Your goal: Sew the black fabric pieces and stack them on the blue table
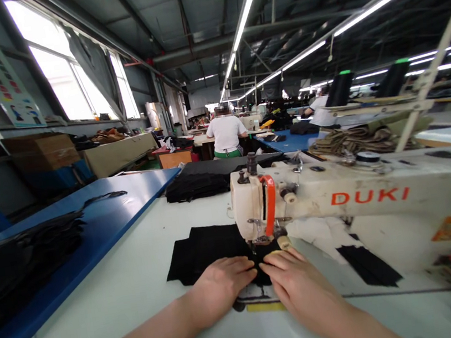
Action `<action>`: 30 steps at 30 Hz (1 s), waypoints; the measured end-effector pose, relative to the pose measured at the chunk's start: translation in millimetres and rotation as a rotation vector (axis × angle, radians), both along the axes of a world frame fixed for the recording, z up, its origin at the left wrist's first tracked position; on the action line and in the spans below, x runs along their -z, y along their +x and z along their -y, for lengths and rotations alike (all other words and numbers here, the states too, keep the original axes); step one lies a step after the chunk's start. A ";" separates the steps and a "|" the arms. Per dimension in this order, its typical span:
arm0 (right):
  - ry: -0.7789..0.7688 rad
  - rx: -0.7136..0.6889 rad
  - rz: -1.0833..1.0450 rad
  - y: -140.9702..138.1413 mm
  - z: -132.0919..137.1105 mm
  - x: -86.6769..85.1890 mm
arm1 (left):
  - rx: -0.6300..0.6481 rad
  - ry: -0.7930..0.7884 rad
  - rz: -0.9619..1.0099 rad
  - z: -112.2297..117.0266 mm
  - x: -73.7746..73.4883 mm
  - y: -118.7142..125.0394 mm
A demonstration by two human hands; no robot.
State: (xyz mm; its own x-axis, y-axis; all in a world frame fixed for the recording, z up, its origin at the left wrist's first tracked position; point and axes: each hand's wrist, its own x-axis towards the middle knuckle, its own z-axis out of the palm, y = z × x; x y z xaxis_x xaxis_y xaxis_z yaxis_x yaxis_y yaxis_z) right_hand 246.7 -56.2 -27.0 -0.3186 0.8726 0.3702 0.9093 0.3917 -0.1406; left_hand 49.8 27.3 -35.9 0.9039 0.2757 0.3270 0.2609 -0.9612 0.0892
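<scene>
A flat piece of black fabric [215, 246] lies on the pale table, its right part under the needle area of a white sewing machine [304, 194] marked DUKI. My left hand [225, 284] lies flat on the fabric's near edge, fingers stretched toward the needle. On the other side of the needle, my right hand [293, 274] presses on the cloth with its fingers extended. The fingertips of both hands are close together just in front of the presser foot. What lies beneath the fingers is hidden.
Stacked black fabric [198, 184] sits behind the machine head. Dark pieces [28, 258] lie on the blue table [132, 218] at left. Black strips [368, 263] rest under the machine arm. Folded olive cloth [355, 139] is beyond it. A person [226, 132] sits ahead.
</scene>
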 end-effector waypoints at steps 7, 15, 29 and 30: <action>-0.027 0.034 0.012 -1.7 -1.7 -0.8 | 0.000 -0.019 -0.008 -3.0 4.0 0.2; -0.014 0.058 0.027 -0.1 -3.3 3.5 | -0.007 -0.031 -0.063 -5.7 4.9 4.7; -0.023 0.035 0.033 3.9 -6.7 8.4 | -0.047 0.058 0.001 -0.8 11.3 7.6; -0.023 0.032 0.032 4.1 -6.9 8.3 | -0.043 0.064 0.007 -0.9 12.0 7.7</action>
State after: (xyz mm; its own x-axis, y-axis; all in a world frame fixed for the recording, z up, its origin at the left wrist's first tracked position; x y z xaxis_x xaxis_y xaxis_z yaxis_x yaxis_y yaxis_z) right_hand 250.7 -49.3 -35.3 -0.3021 0.8906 0.3399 0.9253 0.3597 -0.1202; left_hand 57.5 28.1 -47.9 0.8893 0.2929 0.3512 0.3019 -0.9529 0.0303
